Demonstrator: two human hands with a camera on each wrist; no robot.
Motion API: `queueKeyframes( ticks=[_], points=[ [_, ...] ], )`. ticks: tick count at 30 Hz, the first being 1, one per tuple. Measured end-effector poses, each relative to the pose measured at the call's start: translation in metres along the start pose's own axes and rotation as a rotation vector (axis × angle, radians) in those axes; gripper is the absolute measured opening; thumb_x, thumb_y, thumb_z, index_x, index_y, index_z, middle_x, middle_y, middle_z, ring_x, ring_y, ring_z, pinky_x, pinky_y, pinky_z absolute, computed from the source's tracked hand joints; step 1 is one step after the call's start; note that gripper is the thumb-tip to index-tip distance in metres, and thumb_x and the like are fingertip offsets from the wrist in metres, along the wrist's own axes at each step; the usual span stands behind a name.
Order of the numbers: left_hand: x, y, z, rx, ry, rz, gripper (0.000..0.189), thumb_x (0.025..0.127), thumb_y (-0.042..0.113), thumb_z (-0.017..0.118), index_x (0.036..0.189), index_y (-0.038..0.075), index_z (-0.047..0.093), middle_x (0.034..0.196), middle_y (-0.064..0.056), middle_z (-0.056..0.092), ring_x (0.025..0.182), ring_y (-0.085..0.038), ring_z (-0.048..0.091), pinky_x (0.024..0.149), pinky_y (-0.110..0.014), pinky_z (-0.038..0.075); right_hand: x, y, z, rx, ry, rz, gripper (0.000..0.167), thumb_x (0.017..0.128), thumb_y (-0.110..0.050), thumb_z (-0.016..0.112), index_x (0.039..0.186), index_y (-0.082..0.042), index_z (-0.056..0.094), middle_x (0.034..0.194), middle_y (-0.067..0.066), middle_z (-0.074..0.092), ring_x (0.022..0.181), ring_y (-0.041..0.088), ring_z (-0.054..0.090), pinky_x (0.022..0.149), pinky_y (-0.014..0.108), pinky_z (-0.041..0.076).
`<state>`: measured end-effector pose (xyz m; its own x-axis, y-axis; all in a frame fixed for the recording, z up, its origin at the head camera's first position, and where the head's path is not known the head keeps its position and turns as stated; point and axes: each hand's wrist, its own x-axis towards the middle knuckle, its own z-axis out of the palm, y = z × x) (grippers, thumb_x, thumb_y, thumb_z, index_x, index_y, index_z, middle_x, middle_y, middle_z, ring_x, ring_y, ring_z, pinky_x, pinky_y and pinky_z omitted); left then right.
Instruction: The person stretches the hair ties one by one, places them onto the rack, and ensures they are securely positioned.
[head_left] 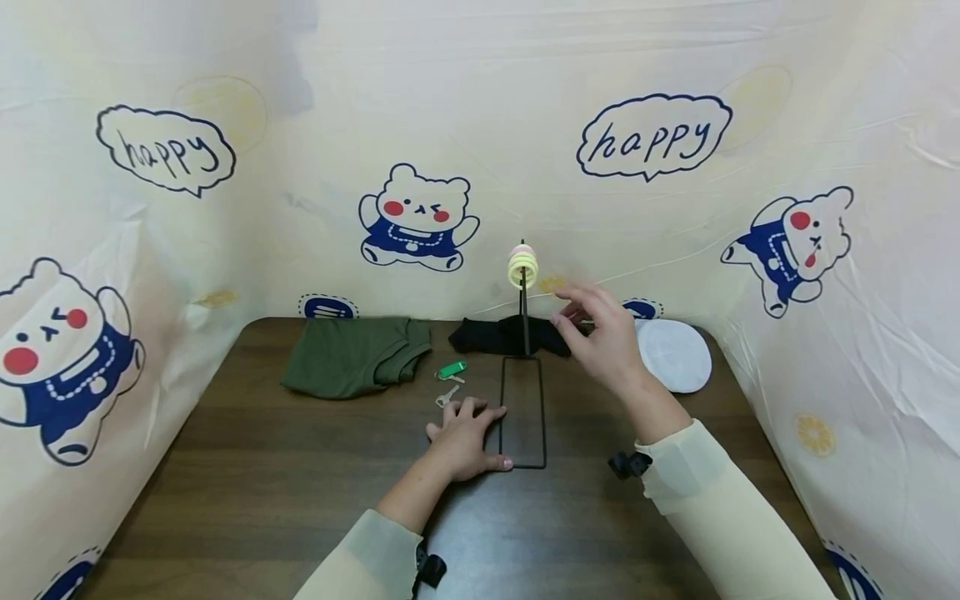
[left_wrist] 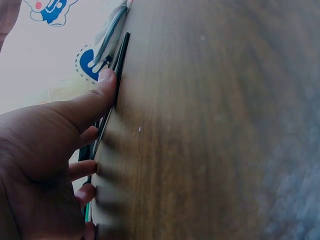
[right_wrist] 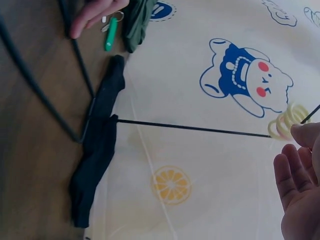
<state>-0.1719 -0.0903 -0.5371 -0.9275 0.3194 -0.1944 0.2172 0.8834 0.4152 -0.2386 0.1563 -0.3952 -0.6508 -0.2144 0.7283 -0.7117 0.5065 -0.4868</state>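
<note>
A black wire stand [head_left: 544,417] stands on the table, with a flat rectangular base and a thin upright post. Pale yellow coiled rings [head_left: 522,270], with a pinkish one among them, hang at its top. My left hand [head_left: 462,443] rests at the left side of the base, its thumb and spread fingers touching the wire. To the right of the post, my right hand [head_left: 602,340] is raised with thumb and index finger apart, and nothing shows between them. In the right wrist view its thumb overlaps the rings [right_wrist: 287,121]; contact cannot be told.
Folded dark green cloth [head_left: 348,358] lies at the back left. A black cloth [head_left: 480,336] lies behind the stand, and a white round item [head_left: 673,357] at the back right. Keys [head_left: 447,396] with a green tag [head_left: 452,369] lie left of the base. A printed curtain surrounds the table.
</note>
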Motion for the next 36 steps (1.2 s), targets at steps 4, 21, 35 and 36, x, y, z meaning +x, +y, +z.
queueKeyframes(
  ticks=[4,21,35,36],
  points=[
    [0.0,-0.001,0.0,0.007,0.003,-0.005,0.091,0.079,0.067,0.079,0.158,0.04,0.044,0.163,-0.004,0.032,0.145,-0.04,0.024,0.089,-0.062,0.031,-0.011,0.001,-0.007,-0.001,-0.006,0.01,0.033,0.087,0.0,0.082,0.119,-0.006,0.074,0.113,0.01,0.07,0.086,0.021,0.07,0.074,0.034,0.058],
    [0.0,0.0,0.001,0.0,0.008,-0.002,0.09,0.079,0.066,0.08,0.157,0.039,0.045,0.162,-0.004,0.032,0.144,-0.041,0.024,0.087,-0.06,0.032,-0.072,0.028,-0.047,-0.087,-0.066,0.034,0.041,0.079,0.004,0.087,0.117,-0.007,0.075,0.104,0.003,0.073,0.086,0.02,0.069,0.078,0.019,0.053],
    [0.001,-0.001,0.0,-0.001,0.003,-0.008,0.09,0.079,0.066,0.08,0.157,0.039,0.045,0.163,-0.004,0.032,0.144,-0.041,0.025,0.087,-0.06,0.031,-0.128,0.055,-0.082,-0.205,-0.198,0.226,0.039,0.081,-0.004,0.089,0.117,-0.008,0.075,0.109,0.004,0.074,0.092,0.023,0.067,0.071,0.012,0.051],
    [0.001,-0.001,0.0,-0.002,0.003,-0.007,0.09,0.079,0.066,0.08,0.157,0.038,0.046,0.162,-0.004,0.032,0.144,-0.041,0.025,0.087,-0.06,0.031,-0.132,0.057,-0.084,-0.217,-0.213,0.239,0.039,0.082,-0.005,0.088,0.118,-0.009,0.075,0.11,0.003,0.074,0.093,0.022,0.067,0.072,0.012,0.05]
  ],
)
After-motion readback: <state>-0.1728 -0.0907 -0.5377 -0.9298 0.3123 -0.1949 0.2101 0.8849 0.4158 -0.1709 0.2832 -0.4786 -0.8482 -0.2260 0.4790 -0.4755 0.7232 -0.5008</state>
